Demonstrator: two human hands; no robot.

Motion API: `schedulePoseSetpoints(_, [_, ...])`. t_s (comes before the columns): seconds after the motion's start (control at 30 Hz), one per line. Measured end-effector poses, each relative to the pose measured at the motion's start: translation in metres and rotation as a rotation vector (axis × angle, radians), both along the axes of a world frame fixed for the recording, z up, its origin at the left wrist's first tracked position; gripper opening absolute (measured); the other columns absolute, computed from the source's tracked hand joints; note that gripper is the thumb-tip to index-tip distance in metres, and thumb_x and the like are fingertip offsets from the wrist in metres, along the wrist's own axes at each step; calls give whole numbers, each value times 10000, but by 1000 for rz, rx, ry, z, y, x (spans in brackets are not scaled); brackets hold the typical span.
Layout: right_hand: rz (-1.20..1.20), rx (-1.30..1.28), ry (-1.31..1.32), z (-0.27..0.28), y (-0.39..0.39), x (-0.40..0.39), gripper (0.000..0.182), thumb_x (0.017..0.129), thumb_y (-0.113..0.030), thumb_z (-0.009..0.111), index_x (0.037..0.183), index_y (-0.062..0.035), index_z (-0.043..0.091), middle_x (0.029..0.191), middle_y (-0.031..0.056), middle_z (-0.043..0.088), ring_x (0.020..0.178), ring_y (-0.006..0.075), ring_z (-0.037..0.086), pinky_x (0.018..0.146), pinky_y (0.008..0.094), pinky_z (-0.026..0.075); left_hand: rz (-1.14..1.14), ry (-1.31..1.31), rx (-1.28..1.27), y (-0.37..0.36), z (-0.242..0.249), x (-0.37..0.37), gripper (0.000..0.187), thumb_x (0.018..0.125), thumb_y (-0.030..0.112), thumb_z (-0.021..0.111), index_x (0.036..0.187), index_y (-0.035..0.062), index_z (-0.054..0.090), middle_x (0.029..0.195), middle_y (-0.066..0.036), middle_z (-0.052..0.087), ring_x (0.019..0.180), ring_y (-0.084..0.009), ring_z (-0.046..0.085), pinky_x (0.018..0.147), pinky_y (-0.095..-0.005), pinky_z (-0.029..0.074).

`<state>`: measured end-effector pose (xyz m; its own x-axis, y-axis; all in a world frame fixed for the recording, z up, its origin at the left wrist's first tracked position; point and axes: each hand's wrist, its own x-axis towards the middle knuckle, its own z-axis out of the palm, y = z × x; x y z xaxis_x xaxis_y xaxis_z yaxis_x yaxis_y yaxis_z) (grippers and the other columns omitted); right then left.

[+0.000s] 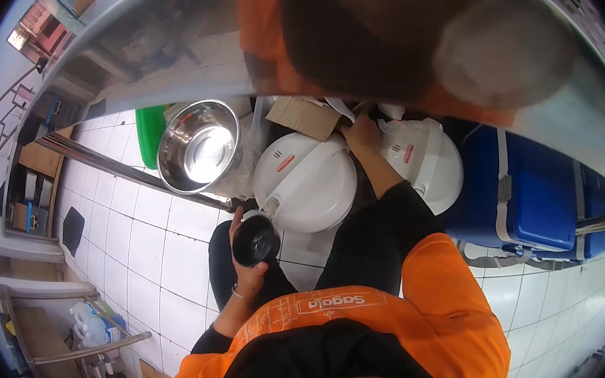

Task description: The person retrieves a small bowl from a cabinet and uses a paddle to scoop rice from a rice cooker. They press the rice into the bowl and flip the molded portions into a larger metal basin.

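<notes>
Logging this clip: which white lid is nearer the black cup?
The left white lid, near the black cup; the right white lid is farther, beside the blue cooler.

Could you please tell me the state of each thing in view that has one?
Black cup: open-topped, held in the left hand; contents unclear.
Right hand: partly hidden, grip unclear.
Steel bowl: uncovered, seemingly empty.
Left white container: apparently closed.
Right white container: apparently closed.
Blue box: seemingly shut.

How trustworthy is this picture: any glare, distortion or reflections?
Head view: strong fisheye curvature with black corners; bright glare inside the steel bowl; the reflective surface in front mirrors the orange shirt, blurred; little detail shows inside the black cup.
</notes>
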<state>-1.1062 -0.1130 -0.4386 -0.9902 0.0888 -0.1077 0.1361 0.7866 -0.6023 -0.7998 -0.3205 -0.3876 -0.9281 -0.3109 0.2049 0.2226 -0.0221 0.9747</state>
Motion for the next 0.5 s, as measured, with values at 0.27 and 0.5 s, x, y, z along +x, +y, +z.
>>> schedulePoseSetpoints(0.27, [-45, 39, 278, -35, -12, -34, 405, 812, -305, 653, 1058, 13, 605, 1044, 225, 635, 952, 370, 637, 801, 455, 512, 127, -153, -17, -25, -10, 47, 1111, 628, 626, 765, 1400, -21, 296, 1487, -115, 275, 1251, -204, 426, 1023, -328, 369])
schedulePoseSetpoints(0.5, [-169, 22, 491, -45, -64, -62, 353, 811, -254, 645, 1033, 16, 593, 1027, 233, 624, 930, 383, 639, 795, 469, 513, 126, -111, -121, -37, -56, 55, 1097, 628, 597, 780, 1401, -16, 299, 1488, -120, 279, 1262, -214, 429, 1027, -330, 368])
